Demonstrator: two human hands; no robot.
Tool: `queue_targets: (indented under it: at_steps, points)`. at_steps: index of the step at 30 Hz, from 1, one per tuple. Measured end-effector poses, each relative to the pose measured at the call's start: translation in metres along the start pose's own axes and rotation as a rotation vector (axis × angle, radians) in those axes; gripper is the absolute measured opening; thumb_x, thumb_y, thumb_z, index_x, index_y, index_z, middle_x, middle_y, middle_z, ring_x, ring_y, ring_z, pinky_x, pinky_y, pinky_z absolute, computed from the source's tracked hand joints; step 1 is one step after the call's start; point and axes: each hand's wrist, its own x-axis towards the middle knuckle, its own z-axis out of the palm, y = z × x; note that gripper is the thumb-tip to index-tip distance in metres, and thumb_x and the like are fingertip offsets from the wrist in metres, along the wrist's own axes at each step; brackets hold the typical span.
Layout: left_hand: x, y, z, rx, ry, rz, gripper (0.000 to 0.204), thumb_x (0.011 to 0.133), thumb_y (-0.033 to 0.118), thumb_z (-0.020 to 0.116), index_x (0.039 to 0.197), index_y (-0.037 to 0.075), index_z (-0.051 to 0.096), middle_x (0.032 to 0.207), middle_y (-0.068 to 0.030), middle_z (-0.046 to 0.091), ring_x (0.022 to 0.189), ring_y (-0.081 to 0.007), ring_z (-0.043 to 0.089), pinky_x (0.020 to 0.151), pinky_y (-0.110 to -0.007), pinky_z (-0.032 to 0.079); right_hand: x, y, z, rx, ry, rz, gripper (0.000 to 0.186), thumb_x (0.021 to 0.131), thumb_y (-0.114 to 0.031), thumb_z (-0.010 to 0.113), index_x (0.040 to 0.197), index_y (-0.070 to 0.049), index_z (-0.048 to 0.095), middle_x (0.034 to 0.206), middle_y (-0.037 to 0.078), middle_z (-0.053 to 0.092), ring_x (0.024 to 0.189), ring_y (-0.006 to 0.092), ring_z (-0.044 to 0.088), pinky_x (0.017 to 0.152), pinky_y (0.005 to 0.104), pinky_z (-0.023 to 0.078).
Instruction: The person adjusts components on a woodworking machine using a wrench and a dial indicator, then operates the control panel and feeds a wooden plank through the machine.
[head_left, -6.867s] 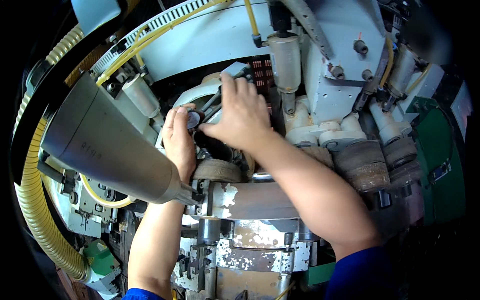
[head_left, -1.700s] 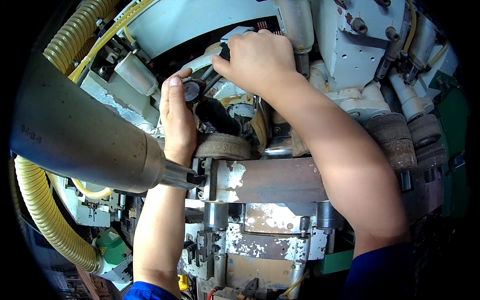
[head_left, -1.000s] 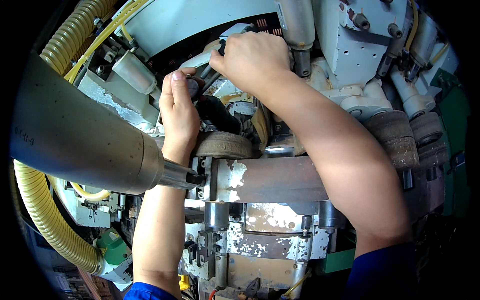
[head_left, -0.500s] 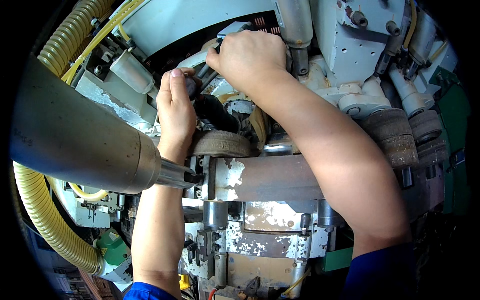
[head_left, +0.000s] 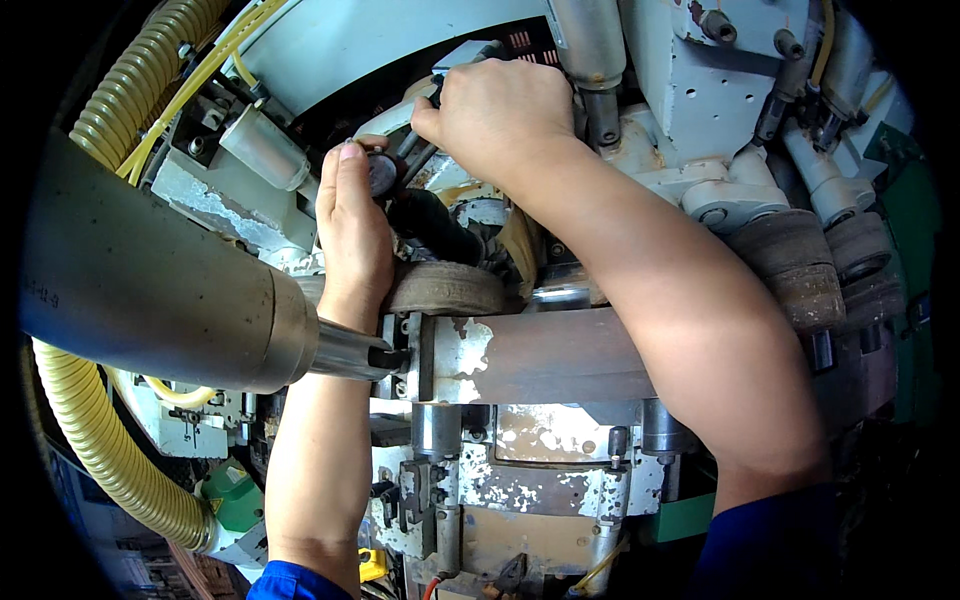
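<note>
My left hand [head_left: 355,225] is closed beside a small round dark part [head_left: 382,175] with a greyish, shiny face, its thumb and fingers against the part's left side. To its right and farther off, my right hand [head_left: 500,115] is curled into a fist, back of the hand up. Whatever lies inside that fist is hidden; a grey metal piece [head_left: 468,56] shows just beyond the knuckles. Two thin metal bars [head_left: 415,160] run between the hands, by a white curved part [head_left: 400,115]. Below them a black cylinder [head_left: 435,222] slants down into the machine.
A thick grey cylinder [head_left: 170,270] with a steel rod crosses in front of my left forearm. A worn brown roller [head_left: 445,288] and a broad metal crossbar [head_left: 550,355] lie under my arms. Ribbed yellow hoses [head_left: 110,460] curve along the left. Pliers [head_left: 508,575] lie near the lower edge.
My left hand has turned slightly, and the round part now shows more of its greyish face. The right hand keeps its place. The whole view has shifted a little.
</note>
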Motion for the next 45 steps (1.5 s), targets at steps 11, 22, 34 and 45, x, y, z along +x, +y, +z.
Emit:
queue_targets:
  at_steps: [11,22,34,45]
  points:
    - [-0.003,0.001,-0.002,-0.059,-0.012,-0.006,0.036,0.111,0.035,0.047,0.118,0.003,0.063,0.101,-0.0101,0.067,0.092,-0.0174,0.061,0.081,-0.033,0.052,0.001,0.001,-0.005,0.017,-0.054,0.006,0.045,0.093,-0.049,0.060,0.081,-0.012,0.081,0.078,0.012,0.076,0.073,0.0280,0.076,0.063,0.0422,0.059]
    - [-0.003,-0.001,-0.001,0.103,0.021,0.122,0.038,0.113,0.036,0.045,0.119,0.004,0.066,0.103,-0.0061,0.067,0.095,-0.0129,0.058,0.088,-0.028,0.046,-0.001,0.001,-0.016,-0.026,-0.120,0.009,0.045,0.093,-0.049,0.062,0.090,-0.009,0.080,0.086,0.010,0.077,0.085,0.0287,0.076,0.068,0.0423,0.060]
    - [-0.017,0.003,-0.024,0.072,0.169,-0.161,0.043,0.111,0.042,0.048,0.132,0.007,0.063,0.118,-0.0045,0.066,0.100,-0.0162,0.062,0.092,-0.033,0.047,-0.005,0.007,0.007,-0.013,0.148,-0.100,0.045,0.089,-0.050,0.069,0.085,-0.005,0.074,0.081,0.013,0.074,0.080,0.0295,0.074,0.068,0.0413,0.060]
    - [-0.294,0.151,-0.107,0.790,-0.072,-0.245,0.048,0.099,0.012,0.062,0.143,-0.003,0.052,0.138,-0.0202,0.059,0.129,-0.0286,0.057,0.109,-0.041,0.046,-0.009,-0.028,-0.016,0.093,-0.050,0.005,0.056,0.096,-0.053,0.062,0.115,0.000,0.064,0.085,0.018,0.075,0.081,0.0338,0.075,0.069,0.0468,0.059]
